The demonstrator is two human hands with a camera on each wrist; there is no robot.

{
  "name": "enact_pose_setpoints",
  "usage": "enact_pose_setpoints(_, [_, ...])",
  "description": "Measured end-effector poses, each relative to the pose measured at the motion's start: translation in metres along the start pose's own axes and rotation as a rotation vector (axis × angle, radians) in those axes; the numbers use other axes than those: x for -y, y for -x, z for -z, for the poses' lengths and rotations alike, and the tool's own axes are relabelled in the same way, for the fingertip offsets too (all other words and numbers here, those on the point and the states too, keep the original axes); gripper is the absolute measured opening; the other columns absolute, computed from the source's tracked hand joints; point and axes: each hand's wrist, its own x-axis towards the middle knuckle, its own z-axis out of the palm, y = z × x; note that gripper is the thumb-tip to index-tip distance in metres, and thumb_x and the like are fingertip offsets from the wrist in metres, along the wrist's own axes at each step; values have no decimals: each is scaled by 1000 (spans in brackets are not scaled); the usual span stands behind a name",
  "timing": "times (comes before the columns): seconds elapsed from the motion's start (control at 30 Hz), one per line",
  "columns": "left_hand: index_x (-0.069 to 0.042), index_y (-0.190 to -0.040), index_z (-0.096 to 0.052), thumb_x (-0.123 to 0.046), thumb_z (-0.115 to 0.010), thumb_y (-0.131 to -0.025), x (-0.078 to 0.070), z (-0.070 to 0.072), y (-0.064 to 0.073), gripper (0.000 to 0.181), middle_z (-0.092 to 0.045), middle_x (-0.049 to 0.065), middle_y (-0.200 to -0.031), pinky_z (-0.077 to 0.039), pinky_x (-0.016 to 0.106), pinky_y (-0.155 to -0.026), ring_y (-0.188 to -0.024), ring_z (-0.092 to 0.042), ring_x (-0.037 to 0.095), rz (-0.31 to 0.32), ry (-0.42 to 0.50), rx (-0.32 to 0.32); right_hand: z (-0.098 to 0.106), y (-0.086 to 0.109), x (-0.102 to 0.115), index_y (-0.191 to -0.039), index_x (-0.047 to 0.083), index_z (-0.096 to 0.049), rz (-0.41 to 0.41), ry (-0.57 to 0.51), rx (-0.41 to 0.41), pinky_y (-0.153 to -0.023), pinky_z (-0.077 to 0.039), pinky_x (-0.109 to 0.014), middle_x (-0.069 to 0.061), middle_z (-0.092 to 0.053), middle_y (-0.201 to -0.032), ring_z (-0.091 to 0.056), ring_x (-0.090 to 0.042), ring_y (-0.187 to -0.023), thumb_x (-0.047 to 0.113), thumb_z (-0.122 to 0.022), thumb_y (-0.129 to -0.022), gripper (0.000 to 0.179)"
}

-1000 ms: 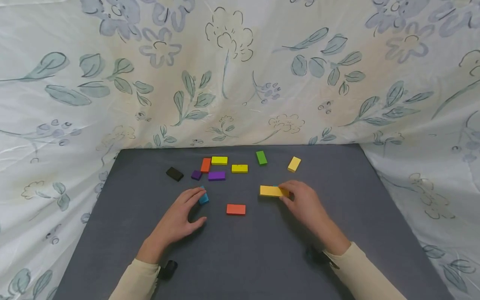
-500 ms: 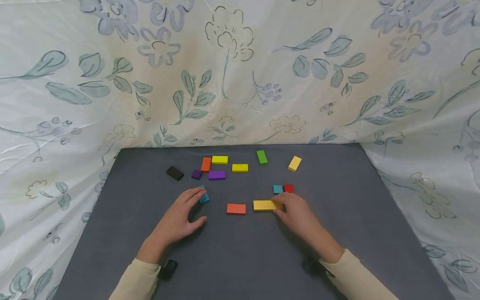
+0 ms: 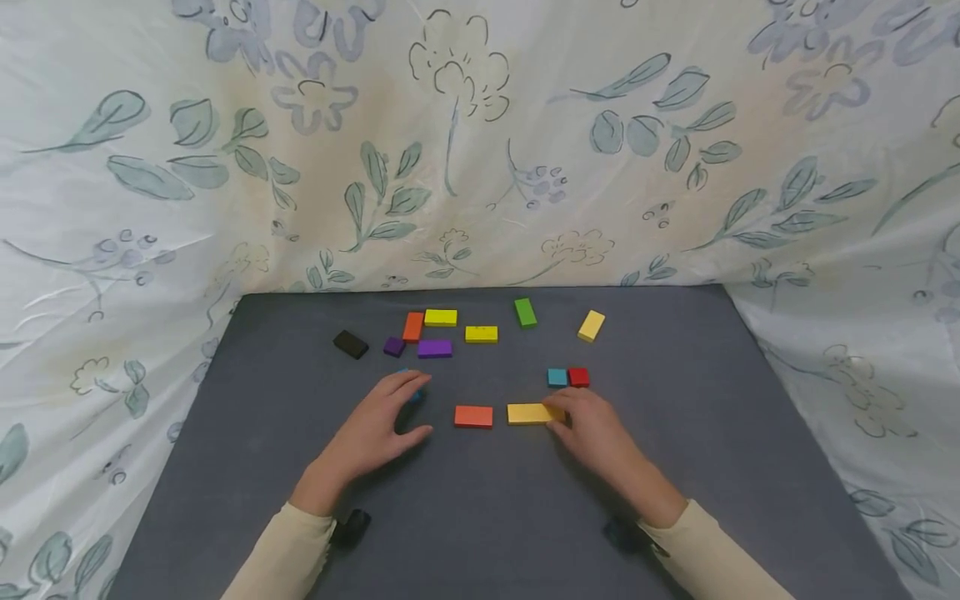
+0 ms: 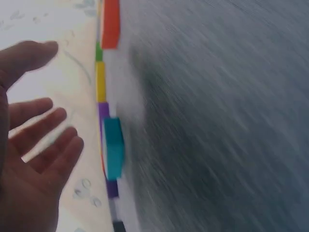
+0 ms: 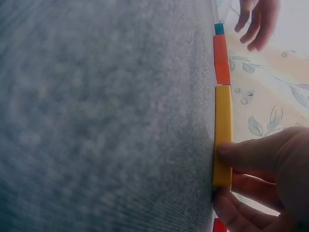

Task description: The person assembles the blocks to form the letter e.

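Observation:
On the dark cloth, my right hand (image 3: pixel 600 429) pinches the right end of a long golden-yellow block (image 3: pixel 528 414) between thumb and fingers. In the right wrist view that block lies flat along the cloth under the thumb. An orange-red block (image 3: pixel 473 417) lies just left of it, with a small gap between. My left hand (image 3: pixel 367 433) hovers with fingers spread and nothing in its grasp. Beneath its fingers, a blue block (image 4: pixel 114 147) is mostly hidden from the head view. Small teal (image 3: pixel 557 378) and red (image 3: pixel 578 377) blocks sit side by side behind the right fingers.
Farther back lie a black block (image 3: pixel 350 344), a dark purple one (image 3: pixel 394 347), a purple one (image 3: pixel 435 349), an orange one (image 3: pixel 413 327), two yellow ones (image 3: pixel 482 334), a green one (image 3: pixel 525 313) and a pale yellow one (image 3: pixel 591 326). Floral fabric (image 3: pixel 480 167) hangs behind.
My right hand has brought the long yellow block toward me, down beside the orange-red block, uncovering the small teal and red blocks. My left hand has shifted slightly right, over the blue block.

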Motion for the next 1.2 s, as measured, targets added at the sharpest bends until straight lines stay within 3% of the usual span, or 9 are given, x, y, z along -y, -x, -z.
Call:
enact_pose_setpoints(0.27, [-5,-153,-59,-26,-89,-94,-22,-16,-25,70,-57,11,-153,-46,51,-116,-141,-53,31,-33,10,98,2,1,0,-125,6,-81,3,11,-2,-100,-57,-52,-9,-76,-124,-68,-32,-119,9,-91,-89,38])
enact_pose_setpoints(0.57, [-11,-146,-66,-23,-84,-99,-32,-38,-37,52,-61,6,-145,-47,46,-114,-133,-58,25,-28,2,196,2,1,0,-125,5,-81,22,18,-12,-101,-57,-52,-9,-76,-124,-68,-32,-119,9,-92,-88,39])
enact_pose_setpoints(0.8, [-12,-137,-72,-17,-82,-100,-31,-45,-40,39,-65,2,-134,-51,43,-110,-123,-61,22,-19,-30,196,1,-1,1,-126,6,-81,20,21,0,-102,-57,-52,-9,-75,-125,-68,-31,-120,11,-92,-89,39])
enact_pose_setpoints(1.2, [-11,-133,-74,-14,-82,-100,-27,-45,-52,34,-67,3,-128,-52,43,-107,-119,-62,22,-3,-45,174,-2,-18,-1,-125,5,-81,71,10,1,-100,-57,-51,-8,-77,-120,-69,-30,-116,12,-91,-90,37])
